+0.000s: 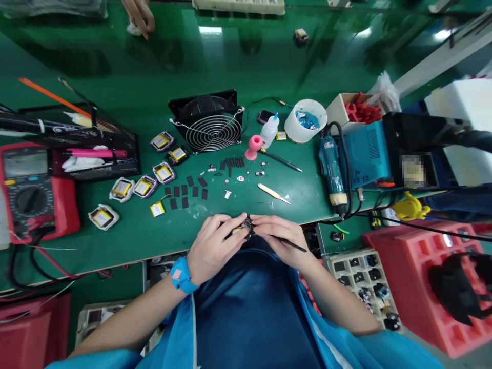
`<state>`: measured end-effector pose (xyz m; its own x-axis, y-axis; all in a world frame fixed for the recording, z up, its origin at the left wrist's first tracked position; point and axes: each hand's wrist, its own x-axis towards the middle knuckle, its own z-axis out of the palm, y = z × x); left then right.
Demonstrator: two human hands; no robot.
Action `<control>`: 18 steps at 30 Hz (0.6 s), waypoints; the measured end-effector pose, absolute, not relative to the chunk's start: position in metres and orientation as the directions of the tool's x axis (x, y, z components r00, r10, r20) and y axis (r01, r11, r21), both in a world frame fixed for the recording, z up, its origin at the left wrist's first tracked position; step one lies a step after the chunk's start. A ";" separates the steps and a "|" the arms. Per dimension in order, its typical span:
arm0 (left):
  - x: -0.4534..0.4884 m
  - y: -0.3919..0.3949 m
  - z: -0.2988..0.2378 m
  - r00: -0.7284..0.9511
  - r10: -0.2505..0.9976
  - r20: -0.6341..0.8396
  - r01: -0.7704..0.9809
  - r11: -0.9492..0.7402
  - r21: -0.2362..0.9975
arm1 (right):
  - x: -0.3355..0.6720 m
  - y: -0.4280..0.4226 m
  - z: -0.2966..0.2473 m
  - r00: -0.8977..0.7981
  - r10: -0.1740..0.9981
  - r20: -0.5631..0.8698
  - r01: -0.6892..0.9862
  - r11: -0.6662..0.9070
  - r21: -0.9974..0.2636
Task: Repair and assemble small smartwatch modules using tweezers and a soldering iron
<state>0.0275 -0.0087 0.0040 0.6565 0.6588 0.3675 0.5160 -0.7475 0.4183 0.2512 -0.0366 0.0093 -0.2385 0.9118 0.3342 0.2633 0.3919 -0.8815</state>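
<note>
At the near edge of the bench, my left hand (216, 245) is closed around a small black electronic device (248, 225) with a yellow battery in it. Fingers cover most of the device. My right hand (283, 239) is closed on a thin black tool (295, 245), perhaps tweezers, whose tip is hidden at the device. Ahead of both hands lie several black rectangular pads (184, 189), a loose yellow battery cell (157, 208) with leads, and a light-handled blade tool (273, 193). Several similar devices with batteries (145, 186) sit to the left.
A fan (209, 123) stands mid-bench, beside a pink holder (253, 147), a squeeze bottle (269, 130) and a white tub (305, 122). An electric screwdriver (330, 169) hangs right; a multimeter (36, 189) stands left. Another person's hand (139, 15) works across the bench.
</note>
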 end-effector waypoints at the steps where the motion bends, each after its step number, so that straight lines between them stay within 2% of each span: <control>1: 0.028 -0.009 0.004 0.652 0.662 0.370 0.515 -0.745 0.424 | 0.251 -0.037 0.009 -0.241 0.909 0.338 0.264 0.397 -0.879; 6: 0.029 -0.012 0.003 0.616 0.703 0.357 0.528 -0.704 0.475 | 0.251 -0.037 0.008 -0.255 0.910 0.326 0.230 0.384 -0.894; 11: 0.035 -0.017 0.007 0.549 0.772 0.320 0.579 -0.627 0.521 | 0.254 -0.029 0.009 -0.022 0.983 0.180 0.128 0.181 -0.975; 13: 0.036 -0.018 0.009 0.518 0.808 0.282 0.615 -0.581 0.533 | 0.259 -0.023 0.012 0.019 0.992 0.127 0.138 0.124 -0.983; 16: 0.032 -0.009 0.011 0.523 0.817 0.244 0.618 -0.560 0.552 | 0.270 -0.011 0.019 -0.070 0.990 0.126 0.358 0.143 -0.923; 18: 0.029 0.002 0.011 0.565 0.781 0.266 0.567 -0.602 0.563 | 0.276 -0.002 0.026 -0.147 0.977 0.155 0.606 0.213 -0.766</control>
<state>0.0289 0.0015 0.0112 0.5646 0.7813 0.2662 0.5672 -0.6015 0.5626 0.2763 -0.0023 0.0265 -0.1468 0.9770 0.1549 0.6065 0.2126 -0.7662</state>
